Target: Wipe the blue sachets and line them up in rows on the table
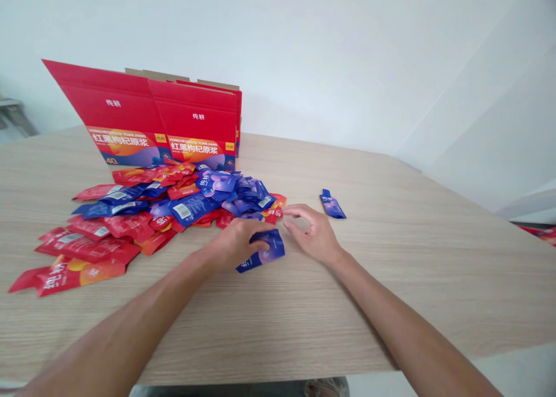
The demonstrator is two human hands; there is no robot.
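My left hand (238, 243) grips a blue pouch (270, 246) with purple print, its thumb lying across the front, just above the table. To the right of that pouch, my right hand (313, 232) is open, thumb and fingers apart, with nothing between them. Its fingertips are close to a red pouch (275, 207) at the right edge of the pile; whether they touch it I cannot tell. The pile mixes blue pouches (193, 207) and red pouches (93, 247), lying over one another. A single blue pouch (332, 204) lies apart, beyond my right hand.
Red printed cartons (197, 119) with raised flaps stand behind the pile, near the white wall (325, 55). The pale wooden table (412, 241) stretches off to the right. A red item (538, 232) shows at the far right edge.
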